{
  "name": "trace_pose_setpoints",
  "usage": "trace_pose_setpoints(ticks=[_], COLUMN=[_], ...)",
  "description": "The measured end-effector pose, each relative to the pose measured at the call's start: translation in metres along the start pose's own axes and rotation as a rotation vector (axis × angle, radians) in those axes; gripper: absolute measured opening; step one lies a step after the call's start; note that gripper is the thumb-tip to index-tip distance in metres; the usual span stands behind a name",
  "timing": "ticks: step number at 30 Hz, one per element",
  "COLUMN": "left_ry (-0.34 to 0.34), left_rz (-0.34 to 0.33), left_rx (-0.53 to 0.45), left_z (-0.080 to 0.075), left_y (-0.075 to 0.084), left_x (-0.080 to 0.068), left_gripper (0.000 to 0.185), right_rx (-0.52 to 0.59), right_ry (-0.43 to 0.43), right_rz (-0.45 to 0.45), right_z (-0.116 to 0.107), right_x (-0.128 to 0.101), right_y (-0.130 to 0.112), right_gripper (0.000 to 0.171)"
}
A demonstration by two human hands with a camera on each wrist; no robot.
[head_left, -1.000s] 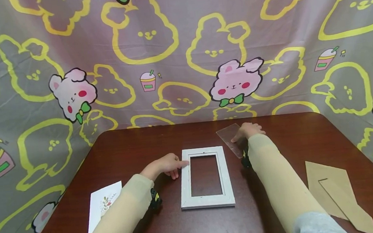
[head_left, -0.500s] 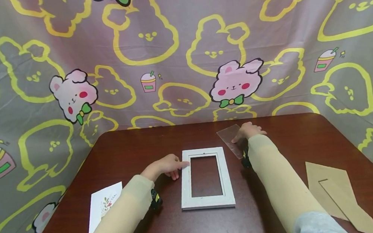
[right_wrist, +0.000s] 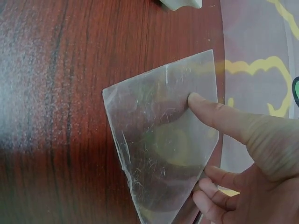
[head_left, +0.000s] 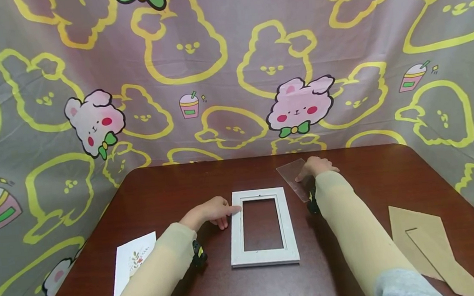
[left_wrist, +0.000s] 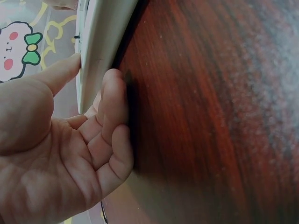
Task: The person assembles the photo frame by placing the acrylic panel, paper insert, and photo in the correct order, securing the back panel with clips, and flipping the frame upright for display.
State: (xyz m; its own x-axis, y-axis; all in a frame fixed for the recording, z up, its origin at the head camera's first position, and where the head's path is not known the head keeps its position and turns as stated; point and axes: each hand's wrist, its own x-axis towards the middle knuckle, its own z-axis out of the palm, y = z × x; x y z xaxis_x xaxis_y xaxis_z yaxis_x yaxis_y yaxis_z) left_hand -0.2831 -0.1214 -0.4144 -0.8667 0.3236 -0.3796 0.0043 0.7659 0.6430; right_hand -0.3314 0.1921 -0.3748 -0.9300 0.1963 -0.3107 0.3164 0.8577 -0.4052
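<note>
A white picture frame [head_left: 237, 236] lies flat on the table, its middle opening showing bare wood. My left hand [head_left: 210, 211] holds the frame's left side, thumb on the upper face and curled fingers against the outer edge, as the left wrist view shows at the frame's edge [left_wrist: 99, 44]. Beyond the frame's far right corner, my right hand [head_left: 318, 165] pinches a clear plastic sheet [head_left: 291, 172]. In the right wrist view the thumb presses on the scratched sheet [right_wrist: 149, 126] and the other fingers are behind its edge.
A white card [head_left: 134, 258] with a floral print lies at the left, partly covered by my left sleeve. At the right is a brown backing board [head_left: 402, 218] with a slanted strip [head_left: 441, 262]. A patterned curtain [head_left: 231, 86] hangs behind the brown table [head_left: 180, 184].
</note>
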Motion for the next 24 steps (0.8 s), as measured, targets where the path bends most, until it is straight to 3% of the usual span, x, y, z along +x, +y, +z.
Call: trace_pose_setpoints(ticks=[6,14,24], left_ry=[-0.001,-0.008,-0.006], left_rz=[0.002,-0.003,-0.005], left_rx=[-0.008,-0.028,-0.036], left_z=[0.0,0.0,0.0], left_y=[0.0,0.0,-0.001], left_x=[0.001,0.0,0.001], left_gripper=[0.046,0.043,0.04], right_rx=[0.017,-0.053,-0.112], right_ry=[0.003,0.092,0.061], right_rz=[-0.014,0.021,-0.018], right_z=[-0.001,0.017,0.023], right_x=[-0.003,0.01,0.014], right_y=[0.001,-0.008,-0.022], right_gripper=[0.07,0.093,0.102])
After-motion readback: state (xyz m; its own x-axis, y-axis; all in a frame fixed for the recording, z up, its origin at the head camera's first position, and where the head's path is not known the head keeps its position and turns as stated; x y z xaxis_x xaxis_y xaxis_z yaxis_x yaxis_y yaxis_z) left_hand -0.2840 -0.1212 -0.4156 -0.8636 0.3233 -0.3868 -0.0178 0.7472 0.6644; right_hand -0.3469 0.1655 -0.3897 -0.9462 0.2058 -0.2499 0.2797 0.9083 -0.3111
